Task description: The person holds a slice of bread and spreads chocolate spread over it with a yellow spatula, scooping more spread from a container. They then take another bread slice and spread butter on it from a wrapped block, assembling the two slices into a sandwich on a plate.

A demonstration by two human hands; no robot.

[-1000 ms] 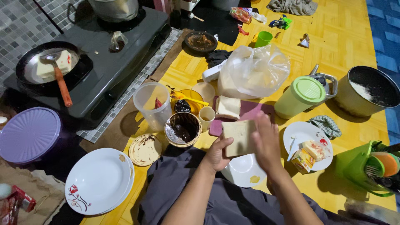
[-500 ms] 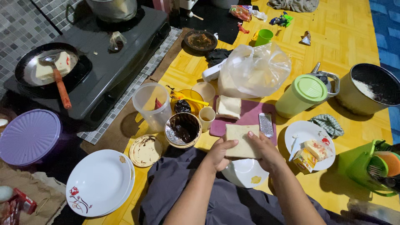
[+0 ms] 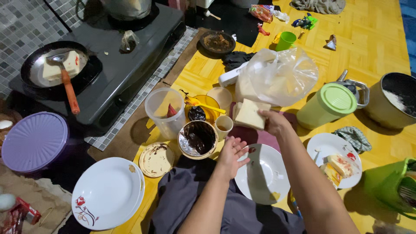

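- The grey stove (image 3: 125, 65) fills the far left, well away from the white plate (image 3: 264, 175); a pan (image 3: 32, 65) with an orange-handled spatula (image 3: 69, 89) sits on its near burner.
- The white plate, the landmark here, lies bare at the person's lap.
- A clear plastic bag (image 3: 281, 76) bulges well beyond the plate; a green-lidded jug (image 3: 329, 104) stands to the right of the bag.
- The right hand (image 3: 274, 122), just beyond the plate's far rim, pinches a bread slice (image 3: 250, 114) by its edge, thumb and fingers closed on it, over the purple board (image 3: 260, 136).
- The left hand (image 3: 232, 154) rests at the plate's left rim, fingers spread, holding nothing.
- A bowl of dark chocolate spread (image 3: 198, 138) sits just left of the plate, beside the left hand.
- A small cup (image 3: 223, 125) stands between that bowl and the bread.
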